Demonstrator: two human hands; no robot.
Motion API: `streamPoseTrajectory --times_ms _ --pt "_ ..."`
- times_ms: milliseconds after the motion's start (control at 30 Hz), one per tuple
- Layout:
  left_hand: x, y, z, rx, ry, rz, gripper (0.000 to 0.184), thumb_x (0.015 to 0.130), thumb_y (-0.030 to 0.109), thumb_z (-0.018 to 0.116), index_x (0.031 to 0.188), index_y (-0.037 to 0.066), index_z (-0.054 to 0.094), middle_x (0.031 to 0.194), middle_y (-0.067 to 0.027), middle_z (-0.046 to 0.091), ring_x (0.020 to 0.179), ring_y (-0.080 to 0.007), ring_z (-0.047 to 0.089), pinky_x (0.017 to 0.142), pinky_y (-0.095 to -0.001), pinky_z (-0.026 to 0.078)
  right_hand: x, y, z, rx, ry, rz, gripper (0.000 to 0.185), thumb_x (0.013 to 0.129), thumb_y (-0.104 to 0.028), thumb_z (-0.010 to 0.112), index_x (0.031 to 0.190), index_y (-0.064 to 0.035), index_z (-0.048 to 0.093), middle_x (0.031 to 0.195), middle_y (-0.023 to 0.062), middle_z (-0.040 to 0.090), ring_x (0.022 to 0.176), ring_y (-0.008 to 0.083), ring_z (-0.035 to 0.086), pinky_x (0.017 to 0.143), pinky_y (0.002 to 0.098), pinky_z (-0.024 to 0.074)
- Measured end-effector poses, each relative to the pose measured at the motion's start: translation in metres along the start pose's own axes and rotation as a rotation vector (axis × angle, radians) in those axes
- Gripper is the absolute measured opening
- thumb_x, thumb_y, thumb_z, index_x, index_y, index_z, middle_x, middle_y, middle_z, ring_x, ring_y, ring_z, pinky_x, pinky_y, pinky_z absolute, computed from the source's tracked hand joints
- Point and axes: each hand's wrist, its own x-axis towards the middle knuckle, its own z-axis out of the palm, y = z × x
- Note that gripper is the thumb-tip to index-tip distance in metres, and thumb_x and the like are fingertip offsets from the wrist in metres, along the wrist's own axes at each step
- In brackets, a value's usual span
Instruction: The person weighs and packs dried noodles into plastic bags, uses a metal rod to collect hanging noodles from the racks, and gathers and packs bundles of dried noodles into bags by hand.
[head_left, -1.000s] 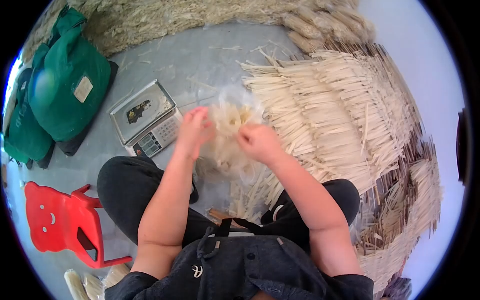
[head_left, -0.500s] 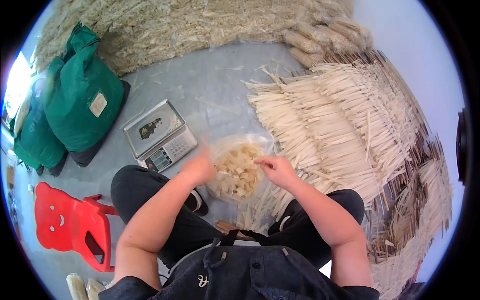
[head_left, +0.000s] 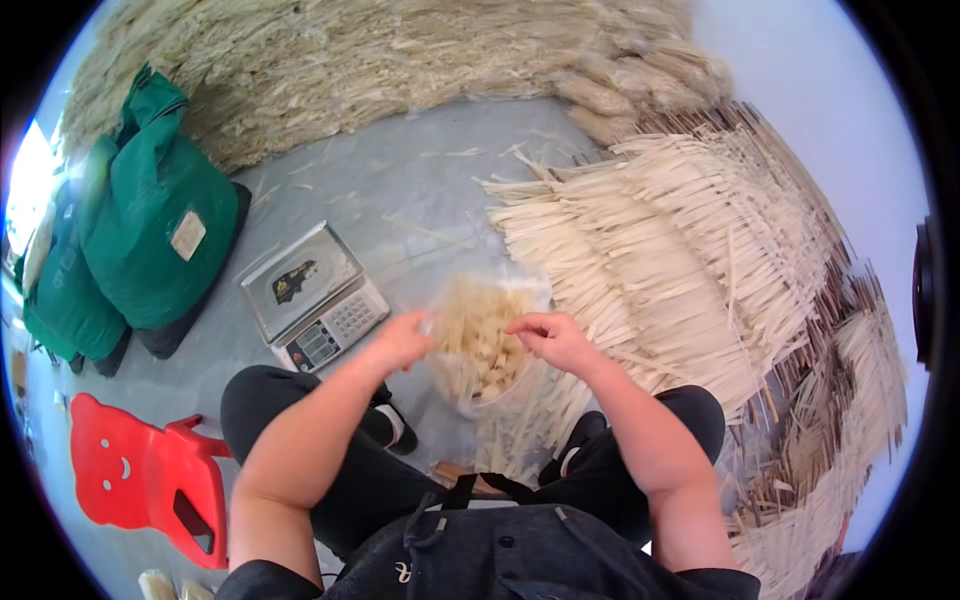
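Note:
A clear plastic bag (head_left: 485, 345) full of pale, short curled strips sits on the floor between my feet and the scale, its left part blurred. At its left edge is my left hand (head_left: 403, 340), fingers bent and partly smeared; whether it grips the plastic is unclear. My right hand (head_left: 548, 338) is at the bag's upper right side, thumb and fingers pinched together over the rim. What lies in that pinch is too small to make out.
A digital scale (head_left: 315, 295) stands left of the bag. Green sacks (head_left: 160, 220) and a red chair (head_left: 150, 470) with a phone are farther left. Layered pale strips (head_left: 660, 240) cover the right side. More bundled material (head_left: 380, 60) lies along the back.
The bag has come down toward my legs from where it was a second ago, and its opening now shows the strips. Both hands moved lower with it. The head view has shifted.

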Motion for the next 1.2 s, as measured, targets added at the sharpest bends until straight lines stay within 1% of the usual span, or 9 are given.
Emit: streamPoseTrajectory --times_ms 100,167,300,467,600,667,800,1000,1200 --pt "0.013 -0.015 0.007 -0.28 -0.058 -0.177 0.049 0.091 0.017 0.062 0.138 0.01 0.051 0.062 0.0052 0.046 0.049 -0.0036 0.04 0.043 -0.0205 0.031 0.007 -0.012 -0.004 -0.014 0.061 0.016 0.021 0.088 0.0 0.059 0.102 -0.0082 0.072 0.069 0.0026 0.059 0.061 0.008 0.048 0.057 0.0251 0.041" --pt "0.005 0.003 -0.01 -0.492 0.048 -0.041 0.044 0.092 0.019 0.061 0.135 0.01 0.054 0.062 0.0065 0.044 0.049 -0.0031 0.038 0.043 -0.02 0.029 0.006 -0.051 -0.015 -0.222 0.154 -0.278 0.024 0.09 0.0 0.055 0.107 -0.0064 0.071 0.068 -0.0039 0.057 0.063 0.0042 0.049 0.059 0.0221 0.0423" --pt "-0.042 0.049 -0.031 -0.515 0.045 0.071 0.042 0.094 0.02 0.059 0.134 0.01 0.055 0.063 0.0079 0.043 0.049 -0.0024 0.037 0.044 -0.0192 0.029 -0.002 -0.091 -0.032 -0.021 0.219 -0.129 0.027 0.089 0.001 0.056 0.11 -0.0077 0.07 0.065 -0.0022 0.056 0.06 0.0063 0.049 0.057 0.0235 0.0419" --pt "-0.017 0.012 -0.03 0.384 0.132 0.181 0.037 0.092 0.025 0.057 0.125 0.009 0.061 0.071 -0.0067 0.062 0.057 -0.0174 0.057 0.054 -0.0332 0.046 0.003 -0.055 -0.017 -0.485 -0.099 -0.007 0.028 0.086 -0.012 0.059 0.113 -0.0137 0.066 0.071 0.0111 0.065 0.061 0.0298 0.06 0.06 0.0391 0.0479" --pt "-0.002 -0.033 -0.025 0.669 0.277 0.265 0.037 0.09 0.027 0.055 0.121 0.009 0.063 0.087 -0.0179 0.068 0.081 -0.0338 0.066 0.073 -0.0444 0.051 0.019 -0.04 -0.008 -0.831 -0.189 -0.022 0.035 0.085 -0.02 0.063 0.119 -0.0161 0.062 0.072 0.0075 0.064 0.062 0.0266 0.059 0.061 0.0391 0.0491" --pt "-0.014 -0.009 -0.028 0.658 0.194 0.091 0.04 0.088 0.027 0.052 0.123 0.01 0.06 0.101 -0.0207 0.067 0.098 -0.0386 0.063 0.084 -0.0476 0.05 0.04 -0.051 -0.01 -0.806 0.223 -0.28 0.039 0.083 -0.021 0.066 0.122 -0.0174 0.06 0.086 0.0066 0.066 0.07 0.0273 0.063 0.066 0.0419 0.0501" --pt "-0.028 -0.006 -0.023 0.69 0.254 0.127 0.05 0.086 0.033 0.058 0.131 0.013 0.056 0.098 -0.0189 0.068 0.094 -0.0376 0.063 0.081 -0.0467 0.049 0.076 -0.058 0.006 -0.899 0.294 -0.523 0.037 0.083 -0.023 0.067 0.119 -0.0168 0.061 0.093 0.0075 0.066 0.082 0.0266 0.064 0.072 0.0406 0.0502" --pt "-0.026 -0.012 -0.031 0.564 0.087 0.103 0.053 0.084 0.027 0.058 0.134 0.013 0.051 0.109 -0.0219 0.066 0.104 -0.0373 0.062 0.089 -0.0455 0.048 0.128 -0.047 0.018 -0.97 -0.318 0.036 0.036 0.08 -0.024 0.07 0.113 -0.0125 0.062 0.102 0.0104 0.065 0.101 0.0308 0.06 0.086 0.0399 0.0481" --pt "-0.022 -0.02 -0.032 0.447 0.059 0.132 0.054 0.083 0.025 0.058 0.134 0.011 0.051 0.106 -0.0219 0.066 0.101 -0.0377 0.063 0.088 -0.0448 0.049 0.128 -0.023 0.018 -0.946 -0.05 -0.507 0.015 0.083 -0.025 0.066 0.085 -0.0103 0.069 0.088 0.0095 0.066 0.087 0.0321 0.063 0.076 0.0418 0.0504"
